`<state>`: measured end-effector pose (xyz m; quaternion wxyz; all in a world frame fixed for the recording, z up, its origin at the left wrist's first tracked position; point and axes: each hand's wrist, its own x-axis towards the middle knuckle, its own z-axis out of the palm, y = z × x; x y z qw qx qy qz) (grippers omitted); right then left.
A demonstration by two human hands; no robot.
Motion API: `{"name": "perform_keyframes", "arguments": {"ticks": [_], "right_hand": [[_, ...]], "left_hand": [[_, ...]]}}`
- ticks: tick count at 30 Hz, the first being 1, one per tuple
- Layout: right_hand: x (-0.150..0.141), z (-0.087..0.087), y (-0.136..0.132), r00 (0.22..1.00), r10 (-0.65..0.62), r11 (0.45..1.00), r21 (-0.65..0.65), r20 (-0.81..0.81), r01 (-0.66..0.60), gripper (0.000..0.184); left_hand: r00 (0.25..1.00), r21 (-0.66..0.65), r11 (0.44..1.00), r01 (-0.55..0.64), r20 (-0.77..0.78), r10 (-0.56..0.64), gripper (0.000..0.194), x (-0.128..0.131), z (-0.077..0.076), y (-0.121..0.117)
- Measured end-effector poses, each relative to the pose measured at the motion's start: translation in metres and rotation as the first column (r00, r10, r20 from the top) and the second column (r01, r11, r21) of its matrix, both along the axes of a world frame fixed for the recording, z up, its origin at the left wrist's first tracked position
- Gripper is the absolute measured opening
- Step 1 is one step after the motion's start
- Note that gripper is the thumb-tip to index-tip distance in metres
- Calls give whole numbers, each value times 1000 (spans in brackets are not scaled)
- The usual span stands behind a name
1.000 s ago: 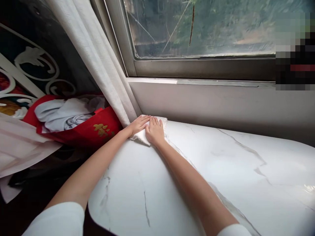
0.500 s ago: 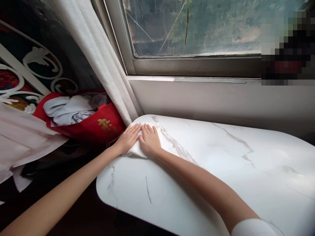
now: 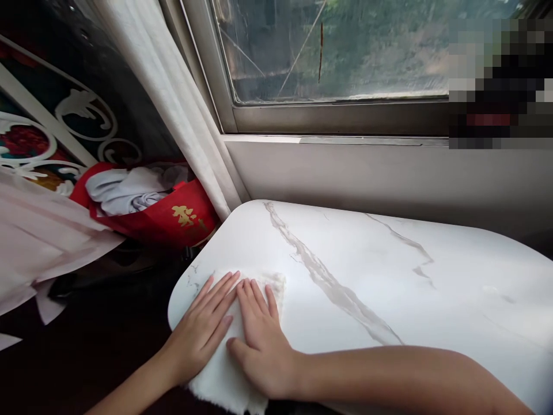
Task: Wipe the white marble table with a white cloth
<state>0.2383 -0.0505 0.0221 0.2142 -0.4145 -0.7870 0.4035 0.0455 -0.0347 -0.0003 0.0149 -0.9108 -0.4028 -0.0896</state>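
Under both palms lies a white cloth point(image 3: 235, 369), spread on the left end of a white marble-patterned table point(image 3: 328, 242). Its lower part reaches the table's near edge. My left hand point(image 3: 201, 325) rests flat on the cloth's left side, fingers stretched out. Beside it, my right hand point(image 3: 261, 340) presses flat on the cloth, thumb spread out to the left. The fingertips of the two hands nearly meet. Parts of the cloth are hidden beneath the hands.
A red bag point(image 3: 173, 216) holding pale fabric stands left of the table. A white curtain point(image 3: 173, 104) hangs beside the window point(image 3: 337, 52). Pink fabric point(image 3: 47, 230) drapes at the far left. A low wall point(image 3: 345, 173) runs behind the table.
Both hands and the cloth have moved from the table's far left corner back toward me, to the near edge. The hands stay flat on the cloth.
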Motion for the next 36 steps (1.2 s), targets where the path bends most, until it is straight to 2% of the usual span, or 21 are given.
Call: {"name": "perform_keyframes", "arguments": {"ticks": [2, 4, 6, 10, 13, 15, 17, 19, 23, 28, 32, 36], "right_hand": [[6, 0, 14, 999, -31, 1000, 5, 24, 31, 65], [9, -3, 37, 994, -85, 994, 72, 67, 80, 60], [13, -9, 68, 979, -167, 970, 197, 117, 142, 55], [30, -21, 139, 915, -361, 875, 406, 181, 265, 53], [51, -25, 185, 851, -481, 822, 446, 211, 354, 54], [64, -26, 206, 804, -551, 788, 456, 223, 414, 54], [73, -27, 219, 756, -615, 749, 466, 226, 470, 54], [78, -28, 225, 722, -654, 719, 478, 224, 504, 54], [78, -31, 223, 694, -687, 685, 512, 217, 518, 53], [79, -29, 197, 693, -677, 693, 533, 248, 485, 53], [88, -27, 151, 749, -603, 745, 529, 275, 405, 54], [98, -22, 83, 818, -495, 805, 507, 292, 307, 55]], "left_hand": [[1000, 12, 1000, 1, 0, -1, 58, 10, -1, 11], [1000, 33, 999, -15, 9, 15, 57, 21, -4, 34], [998, 49, 997, -57, 16, 56, 54, 35, -7, 66], [994, 26, 994, -109, 4, 109, 52, 73, -11, 150], [998, -2, 998, -61, -5, 61, 51, 105, -10, 211], [1000, -13, 1000, -17, -4, 17, 51, 124, -9, 242], [1000, -19, 1000, 20, -2, -20, 50, 138, -9, 263], [999, -22, 999, 37, 3, -37, 49, 146, -10, 273], [1000, -10, 999, 30, 7, -30, 48, 148, -10, 270], [999, 19, 999, 28, 31, -29, 48, 144, -12, 240], [996, 60, 997, 46, 69, -50, 48, 145, -13, 190], [993, 89, 996, 0, 118, -10, 50, 144, -14, 111]]}}
